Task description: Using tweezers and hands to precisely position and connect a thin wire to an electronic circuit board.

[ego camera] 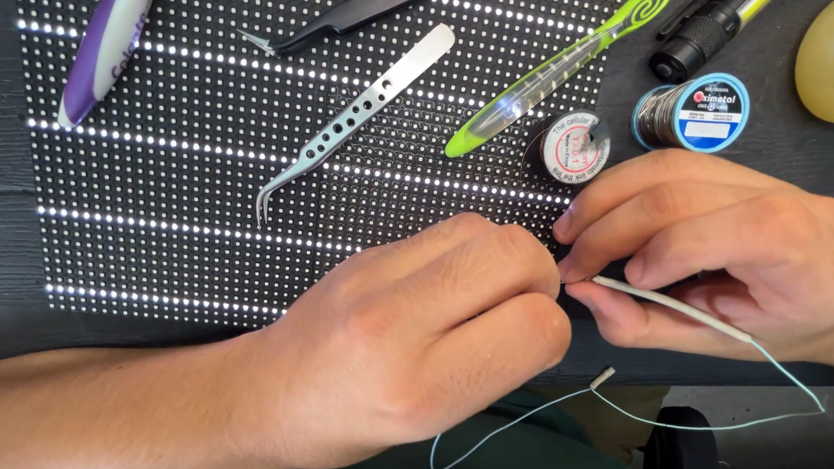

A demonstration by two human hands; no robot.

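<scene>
Two hands are meeting over one thin wire at the near edge of the lit panel.

The left hand is closing its fingers into a loose fist at the wire's tip, though what its fingertips pinch is hidden. The right hand is clamping thumb and forefinger on the pale blue wire (its white sleeved end is pointing left, seemingly to keep the tip steady), while the slack is looping below the LED panel. Farther up the panel, silver curved tweezers are lying within reach, and beyond them black tweezers and a green tool. Right of the panel, two wire spools are sitting.
</scene>
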